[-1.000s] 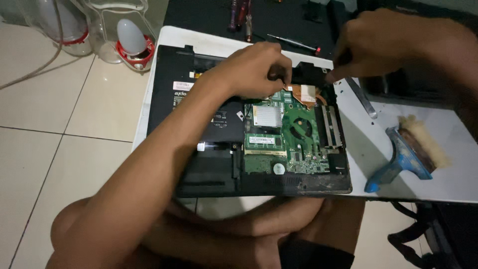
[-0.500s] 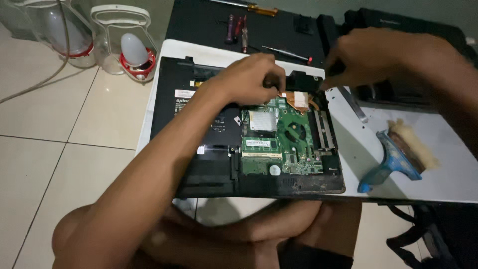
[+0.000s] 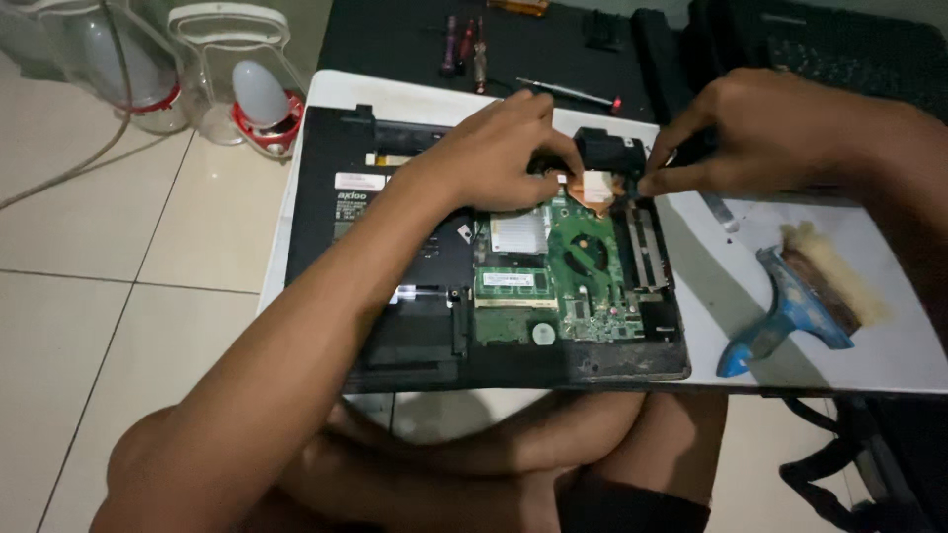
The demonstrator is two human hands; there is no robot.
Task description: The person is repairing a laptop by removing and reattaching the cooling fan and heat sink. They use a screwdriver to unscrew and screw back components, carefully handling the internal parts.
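Note:
An opened black laptop [image 3: 395,296] lies bottom-up on a white board [image 3: 889,360], its green motherboard [image 3: 583,266] exposed. At the laptop's far edge sit a copper heatsink [image 3: 595,186] and a black fan block [image 3: 610,150]. My left hand [image 3: 499,148] reaches over the laptop, its curled fingers pressing on the left side of the heatsink and fan. My right hand [image 3: 780,128] comes in from the right and pinches the right end of the copper part with thumb and fingertips. My crossed legs are below the board.
A blue-handled brush [image 3: 790,306] and a small metal strip [image 3: 719,209] lie on the board to the right. Screwdrivers [image 3: 464,44] rest on a black mat behind. Two clear plastic covers with red bases [image 3: 259,99] and a cable lie on the tiled floor, left.
Both hands stay at the laptop's far edge. My right hand has come down and left, closer to the copper heatsink, and now pinches its end.

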